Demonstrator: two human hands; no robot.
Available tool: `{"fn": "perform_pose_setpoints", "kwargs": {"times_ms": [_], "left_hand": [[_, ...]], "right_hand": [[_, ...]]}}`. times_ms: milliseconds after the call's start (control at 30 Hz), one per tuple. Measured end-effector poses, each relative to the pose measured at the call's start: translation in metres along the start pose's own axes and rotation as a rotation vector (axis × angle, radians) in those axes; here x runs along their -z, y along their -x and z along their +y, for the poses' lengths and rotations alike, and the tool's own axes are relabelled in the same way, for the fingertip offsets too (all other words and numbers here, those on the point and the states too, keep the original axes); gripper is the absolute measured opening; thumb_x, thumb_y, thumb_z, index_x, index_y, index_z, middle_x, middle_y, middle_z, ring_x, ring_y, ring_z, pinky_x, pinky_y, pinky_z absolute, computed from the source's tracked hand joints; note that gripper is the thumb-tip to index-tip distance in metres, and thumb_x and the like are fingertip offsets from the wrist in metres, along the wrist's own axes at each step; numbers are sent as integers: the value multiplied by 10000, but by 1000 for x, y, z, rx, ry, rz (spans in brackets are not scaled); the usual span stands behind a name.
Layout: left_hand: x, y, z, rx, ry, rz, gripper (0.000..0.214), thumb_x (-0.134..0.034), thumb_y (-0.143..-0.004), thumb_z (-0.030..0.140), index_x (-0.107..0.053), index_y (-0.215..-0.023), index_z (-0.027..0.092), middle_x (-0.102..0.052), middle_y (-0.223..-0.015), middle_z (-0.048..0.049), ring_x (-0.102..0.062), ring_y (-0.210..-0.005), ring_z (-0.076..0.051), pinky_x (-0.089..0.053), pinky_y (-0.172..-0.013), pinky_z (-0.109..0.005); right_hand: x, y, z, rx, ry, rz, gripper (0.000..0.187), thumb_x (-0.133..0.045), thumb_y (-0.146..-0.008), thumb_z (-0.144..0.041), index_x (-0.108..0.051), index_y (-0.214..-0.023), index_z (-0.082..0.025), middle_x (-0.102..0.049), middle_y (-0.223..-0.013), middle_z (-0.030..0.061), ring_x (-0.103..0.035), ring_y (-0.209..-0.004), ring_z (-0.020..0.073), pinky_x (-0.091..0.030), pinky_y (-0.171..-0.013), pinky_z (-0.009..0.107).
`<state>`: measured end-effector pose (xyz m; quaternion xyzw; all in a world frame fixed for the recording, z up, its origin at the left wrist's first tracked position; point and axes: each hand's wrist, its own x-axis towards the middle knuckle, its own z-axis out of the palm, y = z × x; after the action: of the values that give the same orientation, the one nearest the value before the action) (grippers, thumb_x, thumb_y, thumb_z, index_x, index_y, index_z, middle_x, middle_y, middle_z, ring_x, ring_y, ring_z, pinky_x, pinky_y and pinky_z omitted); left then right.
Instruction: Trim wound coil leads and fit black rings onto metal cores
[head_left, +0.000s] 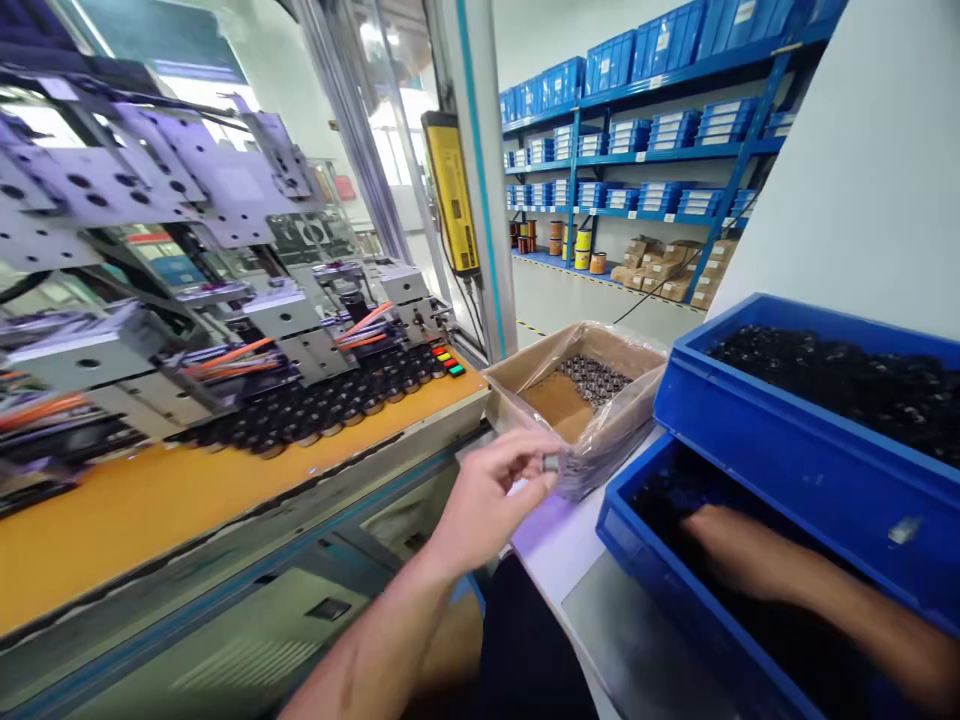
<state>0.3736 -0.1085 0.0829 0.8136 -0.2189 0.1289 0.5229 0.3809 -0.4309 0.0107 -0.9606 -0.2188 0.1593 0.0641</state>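
Observation:
My left hand [491,495] is raised in front of the machine bench, fingers pinched on a small grey metal part [551,462]. Just beyond it stands a cardboard box [525,375] lined with plastic and holding small metal parts [596,378]. My right hand [731,548] reaches down into the lower blue bin [637,560] of dark parts; its fingers are buried and blurred, so their grip is hidden.
A winding machine with a row of black bobbins [330,405] stands on the orange bench [135,500] at left. A second blue bin [787,430] full of black parts sits above the lower one. Blue shelving [645,150] with boxes stands behind. A yellow sensor bar [454,190] is on the post.

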Motion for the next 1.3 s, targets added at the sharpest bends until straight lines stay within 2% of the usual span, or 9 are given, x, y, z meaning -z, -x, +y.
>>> {"fn": "perform_pose_setpoints", "kwargs": {"times_ms": [167,300,400,467,600,667,833,1133,1300], "left_hand": [[11,85,1,245,596,217,264,-811,-690,179,-780,-952,172,-712,-1066,-106,-684,-774,-145,-588,-712,-259],[20,114,11,296,661,292,301,-847,-645,132,-795,-931,207,-752,-983,-62,-713,-739,-116,-592,-720,-192],[21,123,23,250,660,287,295,-837,-649,112,-798,-918,227,-781,-907,-38,-745,-697,-128,-605,-693,-178],[18,127,31,218,633,286,304,-826,-654,99,-796,-927,230,-796,-908,-38,-762,-692,-150,-619,-686,-192],[7,134,40,203,526,258,321,-809,-665,98,-791,-963,215,-811,-923,-55,-778,-731,-186,-630,-705,-214],[1,136,42,180,481,230,337,-812,-647,87,-796,-956,222,-813,-852,-36,-777,-709,-177,-621,-692,-186],[-12,135,43,141,499,206,417,-790,-632,27,-798,-957,289,-807,-784,32,-765,-650,-135,-601,-663,-132],[-16,138,39,153,453,236,448,-809,-635,42,-790,-1002,298,-809,-805,34,-764,-672,-126,-594,-682,-121],[-15,137,35,167,447,227,453,-823,-642,50,-786,-1018,300,-811,-824,27,-771,-720,-136,-587,-704,-112]], "right_hand": [[22,-3,-15,-24,55,214,222,-510,-776,-41,-694,-867,-124,-696,-908,134,-663,-871,257,-470,-782,317],[56,3,-36,-32,10,492,202,-478,-853,-123,-677,-885,-110,-667,-847,122,-632,-799,228,-472,-773,324],[75,13,-71,12,-56,672,191,-490,-908,-199,-663,-944,-124,-662,-816,82,-612,-740,184,-490,-759,303],[77,21,-105,132,-127,744,168,-529,-931,-257,-658,-966,-155,-676,-864,56,-618,-752,152,-507,-758,272],[54,36,-170,728,-472,858,85,-609,-926,-209,-662,-914,-145,-664,-872,64,-621,-789,130,-531,-728,250],[39,41,-187,867,-579,847,76,-605,-935,-177,-657,-950,-125,-663,-865,78,-622,-804,130,-541,-735,251],[21,44,-188,888,-553,862,56,-602,-923,-133,-649,-933,-105,-665,-874,96,-617,-818,135,-546,-765,268],[25,41,-180,965,-438,903,136,-556,-893,-109,-616,-1013,-86,-647,-946,126,-610,-867,149,-568,-786,288],[24,35,-174,998,-219,984,141,-575,-911,-114,-590,-1044,-72,-653,-970,150,-614,-894,169,-577,-798,316]]}}
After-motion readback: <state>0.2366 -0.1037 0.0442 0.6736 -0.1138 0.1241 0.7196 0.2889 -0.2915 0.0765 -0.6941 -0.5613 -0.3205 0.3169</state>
